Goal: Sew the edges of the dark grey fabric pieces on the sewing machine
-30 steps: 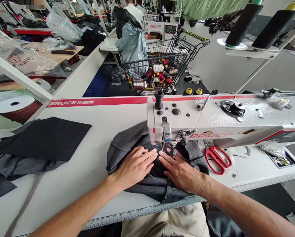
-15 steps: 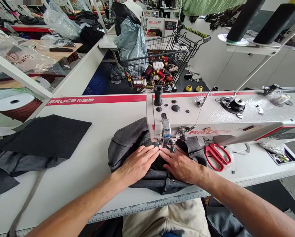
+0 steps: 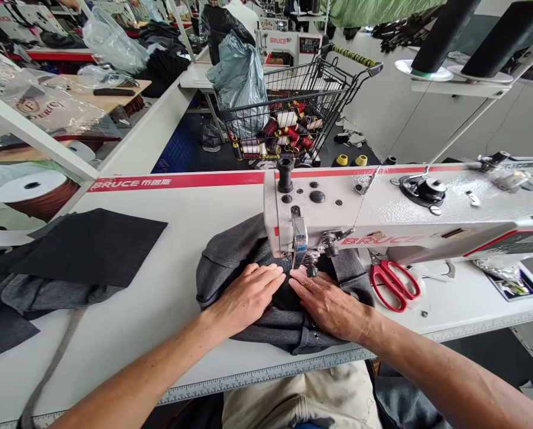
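A dark grey garment (image 3: 230,253) lies bunched under the head of a white sewing machine (image 3: 311,205). My left hand (image 3: 251,296) rests flat on the cloth, fingers stretched toward the needle area. On the other side, my right hand (image 3: 331,304) presses the same cloth with its fingers extended and its thumb partly hidden. A small gap of dark fabric shows between the two hands' fingertips. The needle and presser foot are mostly hidden behind the machine's lever and fingertips. Red-handled scissors (image 3: 393,285) lie right of the garment.
Dark fabric pieces (image 3: 90,244) lie on the table's left, with a grey strip (image 3: 54,363) hanging toward the front edge. A ruler tape (image 3: 266,376) runs along that edge. Behind stands a cart (image 3: 299,83) of thread spools. Large black thread cones (image 3: 445,36) stand at upper right.
My right hand has shifted slightly right and down, so its fingertips have parted from those of my left hand. The left hand and the garment look nearly the same.
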`<state>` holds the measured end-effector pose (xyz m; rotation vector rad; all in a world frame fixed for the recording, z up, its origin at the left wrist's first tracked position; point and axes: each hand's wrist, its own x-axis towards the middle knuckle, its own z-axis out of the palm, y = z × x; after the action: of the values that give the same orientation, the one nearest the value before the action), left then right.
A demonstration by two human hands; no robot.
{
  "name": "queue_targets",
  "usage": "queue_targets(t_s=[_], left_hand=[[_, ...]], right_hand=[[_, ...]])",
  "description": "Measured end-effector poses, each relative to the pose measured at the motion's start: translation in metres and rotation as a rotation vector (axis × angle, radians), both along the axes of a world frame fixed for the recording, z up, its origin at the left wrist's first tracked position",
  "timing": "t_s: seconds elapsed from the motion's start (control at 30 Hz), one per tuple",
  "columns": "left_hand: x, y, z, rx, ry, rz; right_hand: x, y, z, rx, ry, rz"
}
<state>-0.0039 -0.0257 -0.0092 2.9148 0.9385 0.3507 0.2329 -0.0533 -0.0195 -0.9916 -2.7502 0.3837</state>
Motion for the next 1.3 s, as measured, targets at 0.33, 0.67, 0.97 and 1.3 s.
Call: queue_targets(t_s=[0.33,0.67,0.97,1.3], left_hand=[[0.001,0.0,0.005,-0.025,0.013,0.01],[0.0,0.01,0.005,-0.002,0.019,0.018],[0.0,0.017,0.004,0.035,0.03,0.032],[-0.001,0.021,-0.002,0.095,0.025,0.032]], right_hand=[[-0.004,-0.002,0.009,0.057,-0.141,0.017],[-0.006,0.007,0.005,0.008,-0.126,-0.006],[-0.005,0.014,0.002,0.003,-0.087,-0.015],[-0.005,0.018,0.005,0.009,-0.142,-0.024]])
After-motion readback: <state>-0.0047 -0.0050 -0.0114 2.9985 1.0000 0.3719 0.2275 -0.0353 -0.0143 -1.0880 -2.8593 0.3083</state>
